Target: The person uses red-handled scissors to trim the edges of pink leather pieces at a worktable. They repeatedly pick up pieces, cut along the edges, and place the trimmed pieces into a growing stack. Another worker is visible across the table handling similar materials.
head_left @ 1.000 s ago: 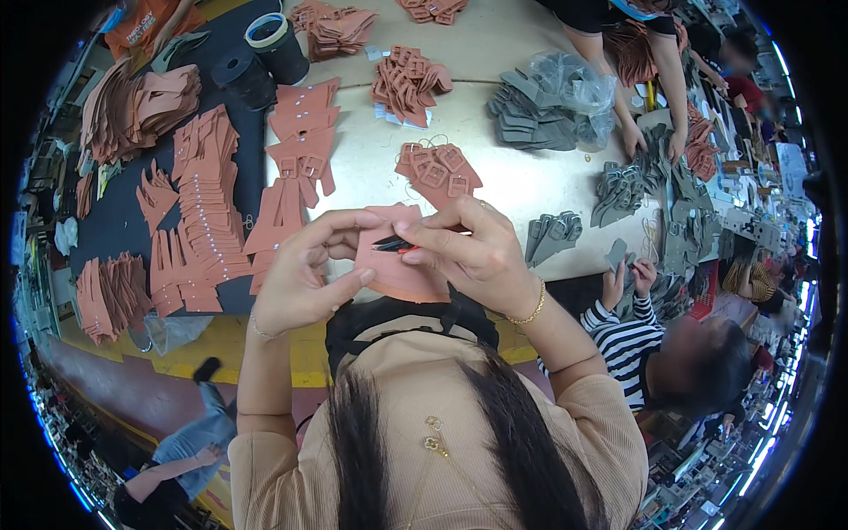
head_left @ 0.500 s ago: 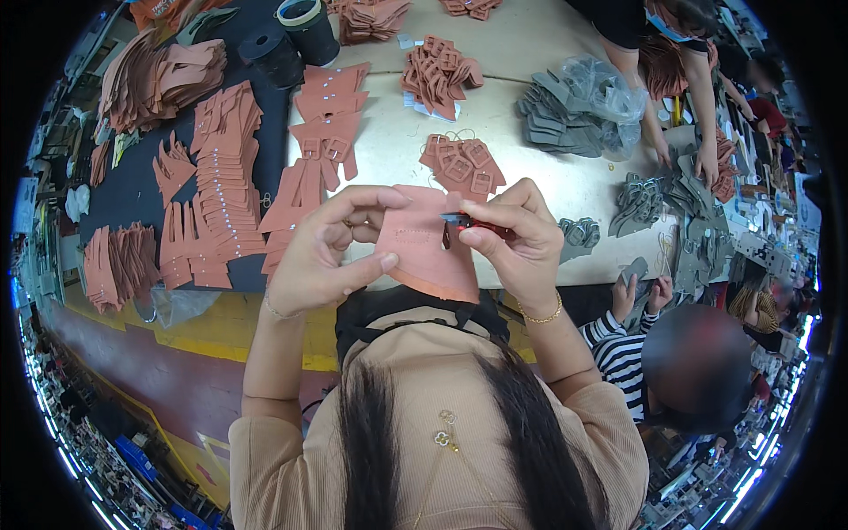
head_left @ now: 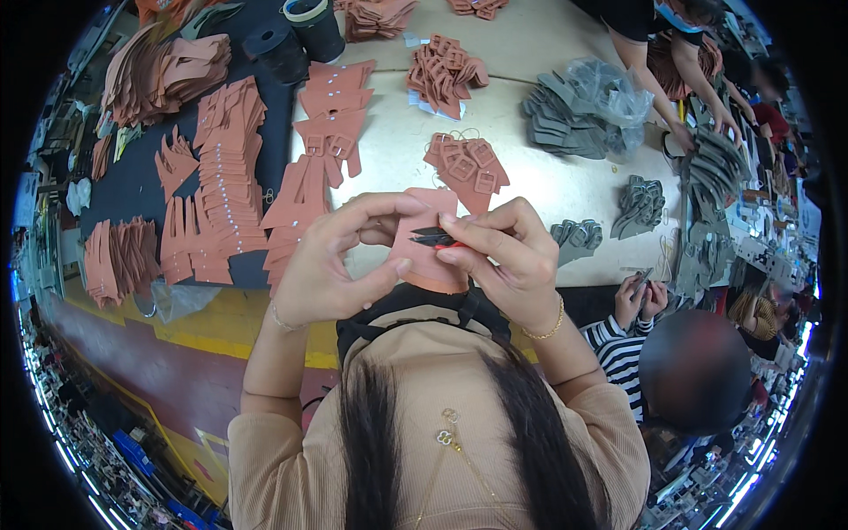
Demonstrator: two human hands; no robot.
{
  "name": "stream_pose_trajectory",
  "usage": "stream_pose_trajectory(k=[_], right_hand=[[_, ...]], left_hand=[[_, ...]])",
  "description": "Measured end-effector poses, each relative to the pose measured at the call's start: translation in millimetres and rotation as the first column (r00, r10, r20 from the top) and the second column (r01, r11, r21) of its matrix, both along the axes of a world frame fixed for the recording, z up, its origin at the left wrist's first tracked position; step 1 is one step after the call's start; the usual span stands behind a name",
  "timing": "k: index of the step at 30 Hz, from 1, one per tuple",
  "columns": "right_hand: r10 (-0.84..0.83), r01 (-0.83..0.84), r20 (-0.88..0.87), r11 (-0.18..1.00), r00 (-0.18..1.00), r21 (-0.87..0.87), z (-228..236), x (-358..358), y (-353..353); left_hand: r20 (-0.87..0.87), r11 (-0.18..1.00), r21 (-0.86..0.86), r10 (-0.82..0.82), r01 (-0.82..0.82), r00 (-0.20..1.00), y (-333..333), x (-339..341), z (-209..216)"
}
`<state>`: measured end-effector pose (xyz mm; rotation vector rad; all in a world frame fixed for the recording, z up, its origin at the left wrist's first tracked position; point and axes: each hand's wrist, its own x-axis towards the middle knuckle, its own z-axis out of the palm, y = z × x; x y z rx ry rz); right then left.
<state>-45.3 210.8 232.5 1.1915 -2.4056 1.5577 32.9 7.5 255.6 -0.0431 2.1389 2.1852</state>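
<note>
A salmon-pink leather piece [head_left: 438,201] with a curved lower edge is upright in front of my chest. My left hand [head_left: 331,261] pinches it along its left side, thumb below and fingers above. In my right hand [head_left: 512,252] is a small pair of thread snips [head_left: 431,237] with dark pointed blades and a bit of red at the handle. Its blades point left across the face of the leather. My right fingers hide most of the handle and part of the piece's right side.
Beyond my hands lie salmon pieces with buckles [head_left: 464,163]. Stacked salmon strips [head_left: 225,177] cover the dark left table. Grey pieces [head_left: 565,115] and a clear plastic bag [head_left: 609,93] are at the right. A co-worker in striped sleeves [head_left: 614,353] sits close by my right.
The snips have moved left over the leather, and their blades now show in front of it. The leather has turned and narrowed in view. At the far right, a co-worker's hands have shifted grey pieces.
</note>
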Motion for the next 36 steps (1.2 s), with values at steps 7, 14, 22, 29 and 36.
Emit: stream_pose_trajectory(k=[7,14,22,29,36], right_hand=[[0.030,-0.030,0.005,0.999,1.000,-0.031,-1.0,-2.1,-1.0],[0.026,-0.023,0.041,0.998,0.999,-0.066,-1.6,-1.6,-0.7],[0.025,-0.023,0.055,0.999,0.998,-0.036,-8.5,-0.8,3.3],[0.000,0.177,0.468,0.925,0.884,-0.335,-26.1,-8.5,3.2],[0.220,0.166,0.919,0.944,0.327,-0.285,-25.2,-2.0,-6.7]], left_hand=[[-0.024,1.000,-0.030,-0.008,0.007,1.000,-1.5,-0.8,-0.4],[-0.007,0.999,0.016,-0.027,0.028,1.000,-3.2,-1.9,-0.6],[-0.059,0.999,0.033,-0.031,0.033,0.998,-5.5,0.7,-9.4],[0.085,0.774,0.598,0.197,-0.208,0.977,-3.2,-3.5,-33.7],[0.143,0.659,0.699,0.251,-0.277,0.957,4.5,-10.0,-38.3]])
